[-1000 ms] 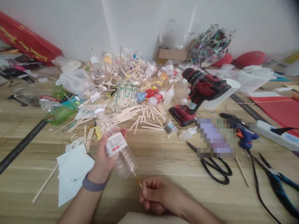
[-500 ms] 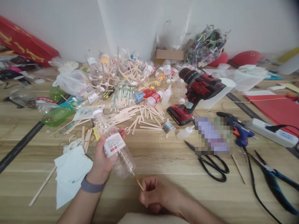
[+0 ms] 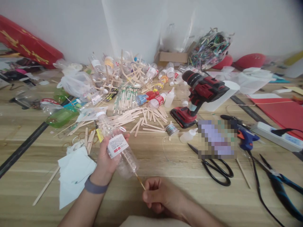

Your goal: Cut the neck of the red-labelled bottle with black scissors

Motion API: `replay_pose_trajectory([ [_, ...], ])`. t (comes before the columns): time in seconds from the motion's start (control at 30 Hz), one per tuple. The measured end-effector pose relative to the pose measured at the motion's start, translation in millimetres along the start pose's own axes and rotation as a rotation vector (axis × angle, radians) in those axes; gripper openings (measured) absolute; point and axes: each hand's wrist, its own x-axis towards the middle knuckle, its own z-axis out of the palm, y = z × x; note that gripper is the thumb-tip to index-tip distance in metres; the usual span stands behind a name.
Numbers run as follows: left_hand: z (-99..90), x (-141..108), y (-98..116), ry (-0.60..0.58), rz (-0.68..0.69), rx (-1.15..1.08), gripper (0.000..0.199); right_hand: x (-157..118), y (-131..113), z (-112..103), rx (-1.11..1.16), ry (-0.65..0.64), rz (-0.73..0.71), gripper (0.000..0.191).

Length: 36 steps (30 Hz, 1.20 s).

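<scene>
My left hand [image 3: 107, 154] is wrapped round a clear plastic bottle [image 3: 129, 162] with a white label and a white cap. The bottle lies tilted, its cap pointing away from me and its base toward me. Between the thumb and fingers of my right hand [image 3: 157, 195] is the near end of a thin brown stick [image 3: 140, 182]. The stick runs up to the bottle's base and seems to continue inside it. White paper sheets [image 3: 75, 176] lie left of my left wrist, and black-handled scissors [image 3: 216, 170] lie to the right of my hands.
Wooden craft sticks [image 3: 125, 116] and several plastic bottles are heaped at the back. A red cordless drill [image 3: 203, 91] stands right of centre. Farther right are a blue glue gun [image 3: 247, 138], a power strip [image 3: 279, 135] and pliers [image 3: 279, 186]. A wire spool [image 3: 171, 128] sits mid-table.
The view has shifted slightly, so everything appears a little farther right. Both hands keep their grip, and the stick stays at the bottle's base.
</scene>
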Motion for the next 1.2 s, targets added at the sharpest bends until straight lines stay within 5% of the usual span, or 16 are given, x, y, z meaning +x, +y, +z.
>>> replay_pose_trajectory([
  [0.17, 0.8, 0.2, 2.0, 0.007, 0.002, -0.028, 0.04, -2.2, 0.9, -0.5, 0.042, -0.114, -0.024, 0.06],
  [0.47, -2.1, 2.2, 0.5, 0.096, -0.052, -0.109, 0.031, 1.4, -1.9, 2.3, 0.017, -0.015, -0.009, 0.054],
  [0.67, 4.1, -0.9, 3.4, 0.054, 0.011, -0.031, 0.036, 4.3, -1.8, 3.0, -0.043, 0.067, -0.025, 0.057],
  [0.97, 16.6, -13.0, 27.8, 0.064, -0.121, 0.139, 0.046, 2.4, -5.3, 9.4, -0.478, 0.213, -0.091, 0.062],
  [1.2, 19.4, -12.7, 25.9, 0.036, -0.062, 0.156, 0.04, -3.4, -7.4, 11.9, -0.794, 0.253, -0.205, 0.055],
])
